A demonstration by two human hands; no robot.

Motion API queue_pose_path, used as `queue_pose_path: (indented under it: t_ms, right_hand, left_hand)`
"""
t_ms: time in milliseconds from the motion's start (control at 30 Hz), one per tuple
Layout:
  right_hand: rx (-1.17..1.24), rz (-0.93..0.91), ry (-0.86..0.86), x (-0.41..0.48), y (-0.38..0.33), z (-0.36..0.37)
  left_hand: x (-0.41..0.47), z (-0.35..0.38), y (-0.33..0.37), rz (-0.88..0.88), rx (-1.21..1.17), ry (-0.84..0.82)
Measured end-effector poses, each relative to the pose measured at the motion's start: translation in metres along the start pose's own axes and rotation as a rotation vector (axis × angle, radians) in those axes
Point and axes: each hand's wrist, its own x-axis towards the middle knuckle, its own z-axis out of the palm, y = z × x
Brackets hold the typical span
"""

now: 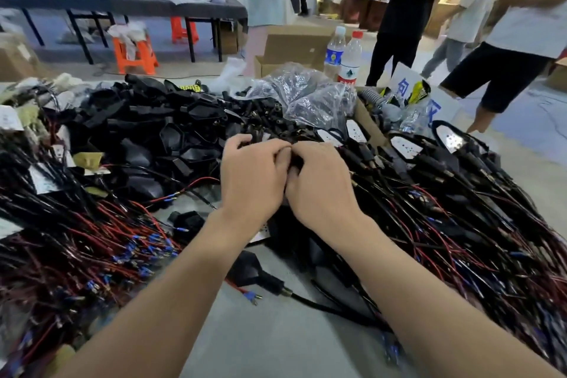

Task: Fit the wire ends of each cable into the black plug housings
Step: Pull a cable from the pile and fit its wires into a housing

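My left hand (250, 176) and my right hand (319, 184) meet at the middle of the table, fingers curled together around a small black plug housing (294, 161) that is mostly hidden between them. A heap of loose black plug housings (171, 129) lies just behind the hands. Bundles of black and red cables with blue wire ends (92, 242) spread on the left. More cables (460, 218) fan out on the right. One cable with a black moulded part (254, 270) and a blue wire end (250, 298) lies on the grey table under my forearms.
A cardboard box (366, 123) with parts stands at the back right, beside clear plastic bags (310, 95) and two water bottles (343, 55). Several people stand beyond the table. Orange stools (135, 52) and a long dark table (122, 4) are farther back.
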Motion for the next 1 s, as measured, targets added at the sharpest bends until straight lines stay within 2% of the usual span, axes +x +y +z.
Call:
queue_pose_path:
  t_ms: [133,267,367,433,500,567,633,733,767,800,900,1000]
  right_hand:
    - [0.034,0.003,-0.067,0.014,-0.031,0.022]
    - [0.159,-0.061,-0.171,0.026,-0.075,0.055]
    - [0.248,-0.036,-0.304,0.035,-0.099,0.085]
    - [0.306,-0.026,-0.415,0.039,-0.112,0.104]
    - [0.32,-0.036,-0.472,0.042,-0.125,0.123]
    - [0.341,-0.041,-0.508,0.043,-0.137,0.142]
    - [0.335,-0.051,-0.492,0.042,-0.149,0.159]
    - [0.178,-0.158,-0.243,0.046,-0.167,0.174]
    - [0.177,-0.172,-0.221,0.048,-0.172,0.178]
    - [0.208,-0.157,-0.271,0.052,-0.177,0.181]
    - [0.332,-0.078,-0.451,0.062,-0.189,0.191]
    - [0.214,-0.125,-0.417,0.066,-0.198,0.194]
  left_hand:
    - [0.009,-0.03,-0.042,-0.26,0.082,-0.123]
    - [0.006,-0.069,-0.078,-0.463,0.079,-0.022]
    - [0.002,-0.097,-0.108,-0.489,0.167,-0.171]
    - [-0.001,-0.115,-0.126,-0.437,0.316,-0.266]
    - [-0.006,-0.131,-0.144,-0.412,0.47,-0.299]
    - [-0.012,-0.141,-0.161,-0.463,0.564,-0.304]
    - [-0.02,-0.147,-0.173,-0.52,0.632,-0.314]
    - [-0.03,-0.149,-0.183,-0.542,0.711,-0.345]
    - [-0.033,-0.149,-0.183,-0.528,0.713,-0.342]
    - [-0.036,-0.149,-0.184,-0.511,0.678,-0.317]
    - [-0.039,-0.155,-0.179,-0.583,0.398,-0.13]
    - [-0.041,-0.158,-0.179,-0.666,0.26,-0.025]
